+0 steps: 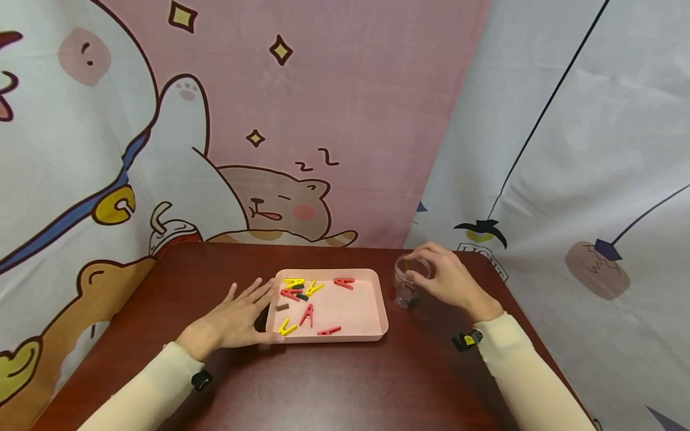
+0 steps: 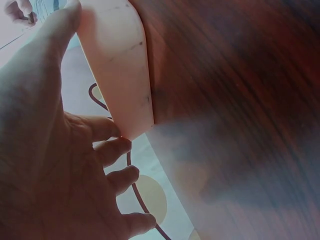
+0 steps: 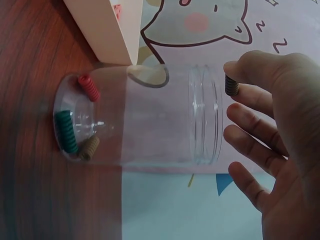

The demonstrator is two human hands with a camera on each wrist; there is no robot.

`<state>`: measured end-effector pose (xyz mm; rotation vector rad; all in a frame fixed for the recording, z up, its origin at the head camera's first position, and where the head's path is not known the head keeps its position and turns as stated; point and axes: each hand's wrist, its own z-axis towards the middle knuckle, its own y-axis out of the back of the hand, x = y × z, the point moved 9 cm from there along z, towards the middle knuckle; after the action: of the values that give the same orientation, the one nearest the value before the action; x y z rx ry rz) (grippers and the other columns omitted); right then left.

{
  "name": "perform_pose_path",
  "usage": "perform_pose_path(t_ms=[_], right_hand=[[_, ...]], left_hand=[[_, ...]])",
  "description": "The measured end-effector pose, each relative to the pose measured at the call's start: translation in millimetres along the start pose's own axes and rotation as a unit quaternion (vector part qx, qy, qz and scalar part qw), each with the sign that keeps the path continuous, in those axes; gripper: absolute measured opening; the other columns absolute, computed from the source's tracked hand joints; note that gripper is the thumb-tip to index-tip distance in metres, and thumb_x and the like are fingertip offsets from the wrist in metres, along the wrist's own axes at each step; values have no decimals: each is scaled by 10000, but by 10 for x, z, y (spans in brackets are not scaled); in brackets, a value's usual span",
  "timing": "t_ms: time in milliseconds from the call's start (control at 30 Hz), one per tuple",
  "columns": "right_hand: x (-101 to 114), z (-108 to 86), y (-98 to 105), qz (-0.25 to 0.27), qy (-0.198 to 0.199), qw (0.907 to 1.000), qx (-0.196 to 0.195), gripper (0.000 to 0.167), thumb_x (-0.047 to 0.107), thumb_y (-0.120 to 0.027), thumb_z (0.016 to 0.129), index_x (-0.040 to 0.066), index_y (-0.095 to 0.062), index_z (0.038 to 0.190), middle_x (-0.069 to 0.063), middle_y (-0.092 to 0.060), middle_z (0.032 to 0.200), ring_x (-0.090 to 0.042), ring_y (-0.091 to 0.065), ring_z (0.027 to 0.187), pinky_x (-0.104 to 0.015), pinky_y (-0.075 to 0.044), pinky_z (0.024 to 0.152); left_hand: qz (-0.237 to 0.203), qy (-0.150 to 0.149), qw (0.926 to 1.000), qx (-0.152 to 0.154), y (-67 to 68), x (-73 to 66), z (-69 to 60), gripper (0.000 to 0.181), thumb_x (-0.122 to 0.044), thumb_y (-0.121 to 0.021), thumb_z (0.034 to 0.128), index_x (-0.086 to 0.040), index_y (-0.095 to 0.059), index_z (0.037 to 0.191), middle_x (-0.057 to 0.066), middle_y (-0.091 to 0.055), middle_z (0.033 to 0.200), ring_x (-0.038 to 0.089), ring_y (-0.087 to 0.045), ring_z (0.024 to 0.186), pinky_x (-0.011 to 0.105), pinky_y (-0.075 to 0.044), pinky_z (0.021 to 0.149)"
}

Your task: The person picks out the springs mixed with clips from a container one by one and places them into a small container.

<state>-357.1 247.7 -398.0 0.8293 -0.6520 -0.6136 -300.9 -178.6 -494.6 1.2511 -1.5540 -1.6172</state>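
Note:
My right hand (image 1: 446, 280) pinches a dark bronze coil spring (image 3: 231, 85) between thumb and index finger, just above the mouth of a clear jar (image 3: 150, 117). The other fingers are spread apart. Inside the upright jar, a red spring (image 3: 89, 88), a green spring (image 3: 66, 132) and a tan spring (image 3: 90, 148) lie at the bottom. My left hand (image 1: 234, 317) rests against the left end of a pink tray (image 1: 350, 311), thumb at the near edge and fingers extended. In the tray lie red clothespins (image 1: 307, 315), yellow clothespins (image 1: 287, 327) and a brown spring (image 1: 283, 307).
Dark green pieces (image 1: 302, 297) lie among the clothespins at the tray's upper left. The jar stands just right of the tray on the brown wooden table (image 1: 334, 383). A printed cloth (image 1: 356, 120) hangs behind the table.

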Motion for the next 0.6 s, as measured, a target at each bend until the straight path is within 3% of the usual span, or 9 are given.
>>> perform_pose_path(t_ms=[167,600], right_hand=[[-98,-26,12,49,-180,9998,-30,299,161,-962,977,124,-867,1258,-49,-801,1273,-326,-785,1126,-530,-637,928],[-262,-70,-3,127,-517,9986,4,320,154,-979,959,79,-869,1250,-106,-788,1304,-364,-778,1230,-616,-644,1052]], left_hand=[[-15,7,10000,-13,-6,9,5,1303,-901,-747,922,-109,-301,1855,143,-297,1945,490,-248,1812,900,-143,1375],[5,-29,10000,-48,-13,20,4,1300,-900,-743,926,-104,-299,1855,147,-294,1945,500,-253,1807,905,-156,1368]])
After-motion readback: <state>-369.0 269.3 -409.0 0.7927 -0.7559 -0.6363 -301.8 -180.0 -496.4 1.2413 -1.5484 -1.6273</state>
